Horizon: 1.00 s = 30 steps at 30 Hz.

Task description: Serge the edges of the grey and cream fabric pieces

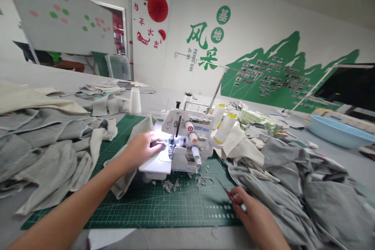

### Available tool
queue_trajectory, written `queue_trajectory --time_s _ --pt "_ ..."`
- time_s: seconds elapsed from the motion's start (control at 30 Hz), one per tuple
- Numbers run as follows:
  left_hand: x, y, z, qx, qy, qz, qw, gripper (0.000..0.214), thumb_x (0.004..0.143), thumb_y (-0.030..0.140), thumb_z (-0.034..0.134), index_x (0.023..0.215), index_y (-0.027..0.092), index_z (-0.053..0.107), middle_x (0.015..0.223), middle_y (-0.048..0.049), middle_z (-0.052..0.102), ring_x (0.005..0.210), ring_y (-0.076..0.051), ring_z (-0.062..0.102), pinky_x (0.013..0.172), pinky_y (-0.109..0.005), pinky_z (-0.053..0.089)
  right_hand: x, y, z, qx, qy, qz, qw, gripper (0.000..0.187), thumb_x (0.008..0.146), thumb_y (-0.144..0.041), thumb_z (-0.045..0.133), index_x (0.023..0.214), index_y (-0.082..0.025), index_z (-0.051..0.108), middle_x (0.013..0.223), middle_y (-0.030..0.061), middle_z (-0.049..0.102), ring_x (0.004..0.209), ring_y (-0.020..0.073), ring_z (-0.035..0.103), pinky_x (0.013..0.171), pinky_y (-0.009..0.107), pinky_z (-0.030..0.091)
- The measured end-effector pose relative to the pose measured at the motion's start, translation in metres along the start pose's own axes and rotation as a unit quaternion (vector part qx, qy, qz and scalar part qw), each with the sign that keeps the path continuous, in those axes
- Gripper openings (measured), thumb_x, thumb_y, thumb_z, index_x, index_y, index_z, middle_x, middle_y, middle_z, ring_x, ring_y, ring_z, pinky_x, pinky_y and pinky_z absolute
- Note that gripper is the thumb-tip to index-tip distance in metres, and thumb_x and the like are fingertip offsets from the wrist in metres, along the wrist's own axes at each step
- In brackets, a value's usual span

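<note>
A white overlock sewing machine [184, 136] stands lit up on a green cutting mat [140, 211]. My left hand [142, 148] rests over its bed, fingers pinched together close to the presser foot [172, 144]. Grey fabric [124, 185] runs behind and below that wrist and hangs off the bed's left side; my fingers partly hide its edge. To the right, low over the mat, my right hand [244, 207] is closed round a pair of slim scissors [226, 190], points toward the machine. Their handle is mostly covered by my fingers. Grey fabric trimmings [172, 185] lie before the machine.
Heaped grey fabric pieces [49, 144] fill the left side, and more grey cloth [293, 179] lies at the right. A white thread cone [135, 100] stands behind on the left; yellow-topped thread cones [225, 127] are at the machine's right. A blue basin [340, 129] sits far right.
</note>
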State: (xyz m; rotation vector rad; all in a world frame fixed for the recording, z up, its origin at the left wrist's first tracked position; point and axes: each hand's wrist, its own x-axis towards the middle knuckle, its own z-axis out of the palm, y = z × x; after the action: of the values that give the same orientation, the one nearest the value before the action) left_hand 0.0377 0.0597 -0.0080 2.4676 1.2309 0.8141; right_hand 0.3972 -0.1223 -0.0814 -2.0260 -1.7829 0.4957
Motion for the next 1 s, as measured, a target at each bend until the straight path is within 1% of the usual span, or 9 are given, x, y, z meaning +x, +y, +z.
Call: queue_trajectory --time_s 0.07,0.13,0.23,0.3,0.43,0.6,0.77,0.9,1.0 --pt "0.000 -0.002 0.000 -0.009 -0.002 -0.003 1.000 0.022 0.086 0.031 0.059 0.093 0.020 0.077 0.090 -0.0050 0.071 0.082 -0.021 0.064 0.072 -0.028 0.044 -0.002 -0.007 0.006 0.108 -0.021 -0.018 0.994 0.030 0.087 -0.030 0.049 0.114 -0.023 0.058 0.087 0.0044 0.069 0.080 0.0211 0.067 0.071 0.030 0.049" --pt "0.000 -0.004 -0.001 -0.021 -0.008 -0.004 1.000 0.022 0.084 0.029 0.058 0.092 0.021 0.077 0.091 -0.0043 0.072 0.083 -0.021 0.064 0.073 -0.028 0.044 -0.004 -0.024 0.015 0.235 -0.071 -0.026 0.969 0.039 0.085 -0.040 0.056 0.119 -0.021 0.058 0.080 0.0022 0.065 0.072 0.0191 0.064 0.062 0.028 0.049" --pt "0.000 -0.007 -0.005 -0.041 -0.022 -0.007 0.999 0.023 0.084 0.032 0.058 0.090 0.020 0.077 0.089 -0.0042 0.071 0.083 -0.022 0.064 0.074 -0.029 0.044 -0.007 -0.070 0.028 0.381 -0.158 0.012 0.911 0.037 0.077 -0.047 0.071 0.099 -0.019 0.062 0.064 -0.0051 0.055 0.051 0.0104 0.053 0.049 0.021 0.046" --pt "0.000 -0.011 -0.010 -0.056 -0.036 -0.008 0.998 0.023 0.083 0.034 0.059 0.088 0.019 0.076 0.088 -0.0038 0.069 0.082 -0.022 0.063 0.073 -0.029 0.043 -0.006 -0.106 0.032 0.448 -0.186 0.036 0.874 0.047 0.069 -0.057 0.078 0.090 -0.018 0.060 0.057 -0.0076 0.051 0.045 0.0076 0.047 0.041 0.018 0.043" --pt "-0.003 -0.021 -0.022 -0.093 -0.076 -0.007 0.993 0.017 0.079 0.028 0.060 0.090 0.019 0.070 0.083 -0.0006 0.067 0.073 -0.018 0.060 0.067 -0.026 0.042 0.009 -0.166 0.029 0.521 -0.247 0.020 0.817 0.067 0.060 -0.076 0.074 0.082 -0.014 0.062 0.058 -0.0038 0.054 0.046 0.0086 0.053 0.036 0.019 0.048" --pt "-0.008 -0.032 -0.041 -0.136 -0.134 0.006 0.982 0.010 0.073 0.021 0.060 0.082 0.018 0.061 0.076 0.0019 0.060 0.068 -0.015 0.053 0.063 -0.023 0.039 0.041 -0.199 0.025 0.544 -0.235 0.042 0.805 0.064 0.062 -0.074 0.075 0.077 -0.013 0.064 0.053 -0.0037 0.054 0.041 0.0089 0.053 0.030 0.018 0.046" --pt "-0.013 -0.025 -0.058 -0.183 -0.197 0.032 0.963 0.006 0.073 0.021 0.060 0.077 0.017 0.060 0.085 -0.0013 0.064 0.075 -0.017 0.055 0.066 -0.024 0.042 0.062 -0.213 0.028 0.515 -0.274 0.056 0.810 0.063 0.061 -0.074 0.074 0.073 -0.014 0.061 0.051 -0.0024 0.058 0.040 0.0108 0.057 0.029 0.019 0.048" --pt "-0.015 -0.021 -0.062 -0.207 -0.230 0.044 0.950 0.004 0.075 0.021 0.062 0.076 0.017 0.060 0.093 -0.0037 0.069 0.085 -0.020 0.060 0.075 -0.026 0.046 0.067 -0.222 0.031 0.511 -0.279 0.057 0.811 0.056 0.069 -0.068 0.072 0.072 -0.014 0.061 0.050 -0.0009 0.059 0.040 0.0126 0.060 0.028 0.019 0.047" --pt "-0.016 -0.023 -0.060 -0.215 -0.250 0.045 0.943 0.005 0.075 0.020 0.064 0.079 0.017 0.062 0.091 -0.0034 0.070 0.087 -0.020 0.061 0.078 -0.027 0.047 0.071 -0.227 0.035 0.516 -0.266 0.048 0.813 0.055 0.064 -0.067 0.075 0.069 -0.014 0.061 0.049 -0.0017 0.058 0.038 0.0120 0.057 0.025 0.019 0.045"
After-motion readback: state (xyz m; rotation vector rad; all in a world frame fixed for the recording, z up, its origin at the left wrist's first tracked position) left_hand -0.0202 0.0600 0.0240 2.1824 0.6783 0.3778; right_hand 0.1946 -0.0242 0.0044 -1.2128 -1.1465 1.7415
